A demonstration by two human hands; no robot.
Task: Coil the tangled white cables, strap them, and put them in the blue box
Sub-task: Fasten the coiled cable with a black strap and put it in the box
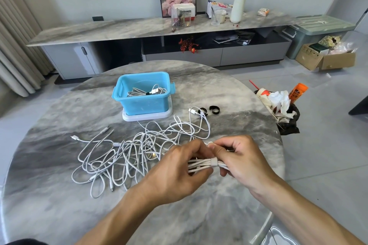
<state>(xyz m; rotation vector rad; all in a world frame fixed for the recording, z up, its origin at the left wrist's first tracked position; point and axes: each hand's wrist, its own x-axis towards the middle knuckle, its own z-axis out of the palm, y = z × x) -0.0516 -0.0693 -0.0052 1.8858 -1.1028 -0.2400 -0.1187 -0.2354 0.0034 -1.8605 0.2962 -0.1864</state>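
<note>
One blue plastic box (142,93), open, sits on a white lid or tray (147,116) on the round grey marble table (59,195). One coiled white cable (145,92), strapped with a dark band, lies inside the box.

Nearer than the box: a loose tangle of white cables (127,153) spread flat on the table; exact count cannot be told, several plug ends show. Right of the box: two black strap rings (214,110), one with a cable end running through it.

Both hands are together just nearer than the tangle. Left hand (177,167) and right hand (241,158) each grip one bundled white cable coil (201,165), fingers curled round it. One white strap (214,162) wraps the bundle between the hands.

Right of the table, a black bin (288,117) with crumpled paper.
</note>
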